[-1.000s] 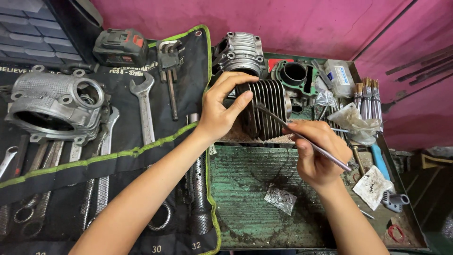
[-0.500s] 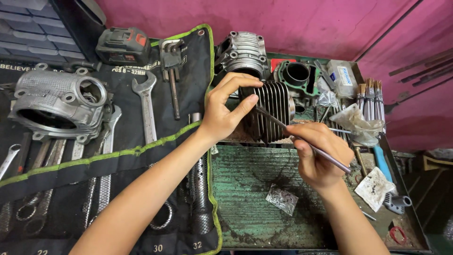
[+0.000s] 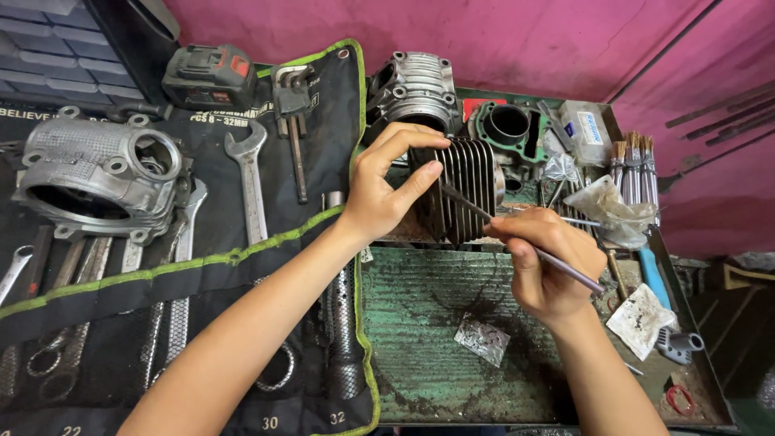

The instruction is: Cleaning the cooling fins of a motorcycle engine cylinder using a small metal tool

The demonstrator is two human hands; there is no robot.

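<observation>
Cylinder (image 3: pixel 464 190), dark, finned, grimy, on its side

The finned cylinder (image 3: pixel 464 190) is dark grey, ribbed with close parallel lines. The tray (image 3: pixel 428 323) under it is worn green, smeared with black grime. The tool roll (image 3: pixel 210 242) is black with a lime-green edge — its wrenches (image 3: pixel 252 182) silver. The wall (image 3: pixel 517 36) is magenta. A green gasket (image 3: pixel 508 125) rings a black bore — the battery (image 3: pixel 208 77) is dark grey with red.

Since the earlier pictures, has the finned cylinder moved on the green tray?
No. The finned cylinder sits equally close to the green gasket part behind it; left hand grips it.
</observation>
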